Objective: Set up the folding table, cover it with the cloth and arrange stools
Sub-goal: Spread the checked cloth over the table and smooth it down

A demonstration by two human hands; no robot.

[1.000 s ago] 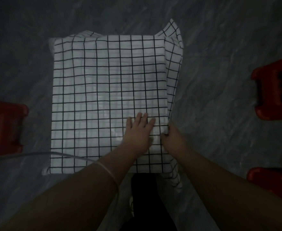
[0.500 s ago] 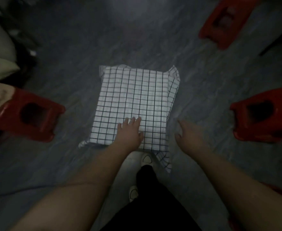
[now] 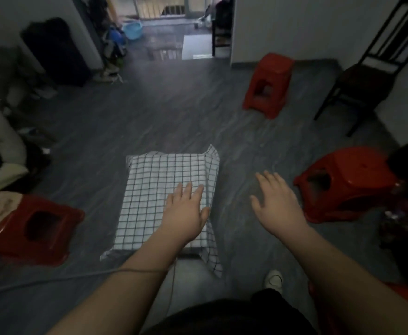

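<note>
- Left hand (image 3: 186,211) lay flat with straight fingers on the checked cloth (image 3: 159,189), holding nothing. It looked like it was resting on it, palm down, near the cloth's right edge.
- Right hand (image 3: 277,204) was spread wide open and empty, hovering over bare floor (image 3: 149,117). It wasn't touching anything.
- The cloth was draped over the table (image 3: 190,250), which was almost all hidden. Only a sliver of its near edge peeked out below the left wrist.
- To me the cover part looked done and this was the stools step. The near stool (image 3: 345,182) sat just beyond the right fingertips, tilted, its side opening facing the hand.
- If I were doing it, I'd hook the fingers into that opening or over the rim and set it upright beside the table. I'd lift it clear of the hanging corner (image 3: 212,259) so it doesn't drag the cloth off.
- Keeping the left palm down while pulling seems smart, since light cloth slides easily.
- The other stools were well away from both hands: the left stool (image 3: 29,228) out past the left forearm and the far stool (image 3: 268,85) way ahead of the right fingers.
- The chair (image 3: 367,76) was further off again and not part of this.
</note>
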